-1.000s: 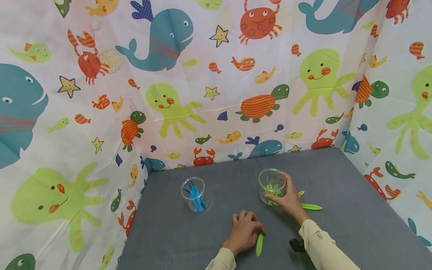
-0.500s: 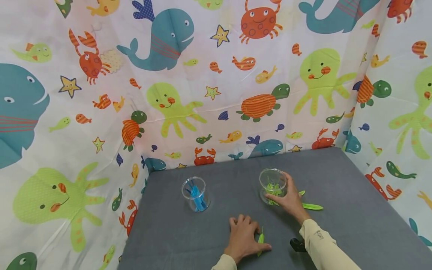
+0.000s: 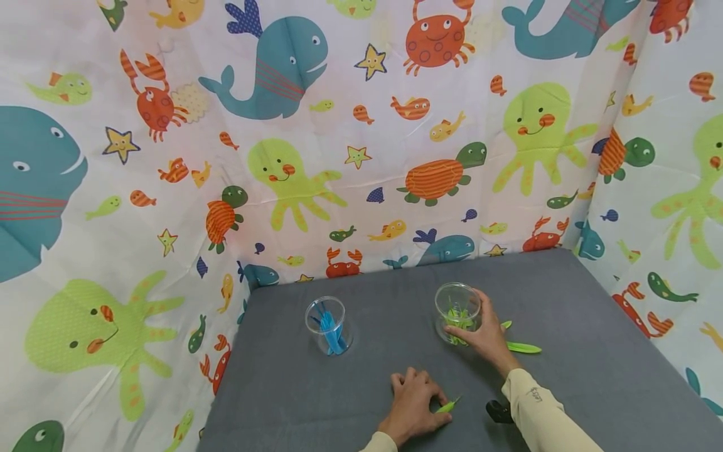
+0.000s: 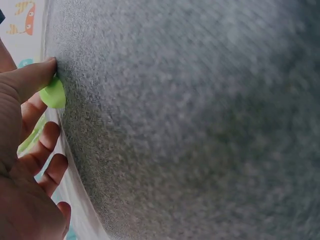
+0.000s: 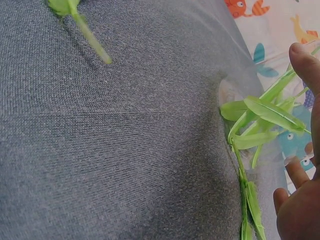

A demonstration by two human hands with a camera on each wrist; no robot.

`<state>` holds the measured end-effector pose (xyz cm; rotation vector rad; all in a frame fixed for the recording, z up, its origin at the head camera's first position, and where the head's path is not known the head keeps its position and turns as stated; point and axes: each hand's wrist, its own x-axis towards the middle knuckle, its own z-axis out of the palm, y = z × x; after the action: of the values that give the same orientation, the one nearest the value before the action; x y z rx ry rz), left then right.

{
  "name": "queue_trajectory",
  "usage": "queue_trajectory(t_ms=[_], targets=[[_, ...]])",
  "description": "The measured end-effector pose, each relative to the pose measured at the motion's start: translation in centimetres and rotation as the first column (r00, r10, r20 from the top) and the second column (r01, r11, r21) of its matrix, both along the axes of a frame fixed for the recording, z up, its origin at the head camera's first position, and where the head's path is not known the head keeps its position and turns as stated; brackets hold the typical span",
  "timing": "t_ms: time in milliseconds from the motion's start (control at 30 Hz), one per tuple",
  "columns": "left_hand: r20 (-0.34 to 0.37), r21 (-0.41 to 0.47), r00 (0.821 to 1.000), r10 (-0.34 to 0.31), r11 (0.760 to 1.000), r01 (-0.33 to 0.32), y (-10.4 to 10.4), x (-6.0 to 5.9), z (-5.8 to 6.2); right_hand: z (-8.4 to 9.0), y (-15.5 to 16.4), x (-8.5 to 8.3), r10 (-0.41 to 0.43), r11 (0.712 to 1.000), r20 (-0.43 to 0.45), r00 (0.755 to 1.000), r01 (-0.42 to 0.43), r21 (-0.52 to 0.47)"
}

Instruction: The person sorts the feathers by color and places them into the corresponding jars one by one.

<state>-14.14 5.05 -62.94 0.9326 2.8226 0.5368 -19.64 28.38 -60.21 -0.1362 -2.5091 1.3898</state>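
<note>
My left hand (image 3: pixel 415 405) is low over the grey table, pinching a narrow green artificial leaf (image 3: pixel 448 406) between thumb and forefinger. Its thin stem points up and right. In the left wrist view, only the leaf's rounded end (image 4: pixel 53 94) shows by the thumb; the other fingers are loosely curled. My right hand (image 3: pixel 482 326) grips a clear cup (image 3: pixel 456 290) around its right side, with thumb in front. Several green leaves (image 3: pixel 459 319) stand inside it, also seen through the cup wall in the right wrist view. The cup is upright on the table.
A second clear cup (image 3: pixel 324 307) with several blue strips (image 3: pixel 332 333) stands to the left. Loose green leaves (image 3: pixel 524 347) lie right of the right hand. A black object (image 3: pixel 499 411) shows beside the right sleeve. Patterned curtains (image 3: pixel 361 157) enclose the table (image 3: pixel 294 402).
My left hand's fingers shifted around the leaf, which turned from pointing toward me to slanting up and right, and now pinch it. The right hand and its cup stayed in place.
</note>
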Motion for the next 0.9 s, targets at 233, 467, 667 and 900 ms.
queue_trajectory(t_ms=[233, 467, 667, 900], targets=[[0.042, 0.136, 0.999, -0.022, 0.991, 0.017, -0.5, -0.1, 0.0, -0.1, 0.0, 0.0, 0.001, 1.0, 0.001, 1.0, -0.001, -0.008], [0.188, 0.4, 0.982, 0.004, 0.913, -0.08, -1.1, -1.1, 0.8, -0.2, 0.1, -0.1, -0.003, 1.0, 0.002, 1.0, 0.003, -0.009], [0.286, 0.552, 0.958, 0.04, 0.81, -0.198, -1.1, -1.8, 2.4, -0.2, 0.0, -0.1, -0.006, 1.0, -0.006, 1.0, 0.006, -0.003], [0.29, 0.627, 0.952, 0.099, 0.732, -0.267, -0.7, -3.1, 4.3, -0.1, -0.1, -0.1, -0.008, 1.0, -0.006, 1.0, 0.008, -0.004]])
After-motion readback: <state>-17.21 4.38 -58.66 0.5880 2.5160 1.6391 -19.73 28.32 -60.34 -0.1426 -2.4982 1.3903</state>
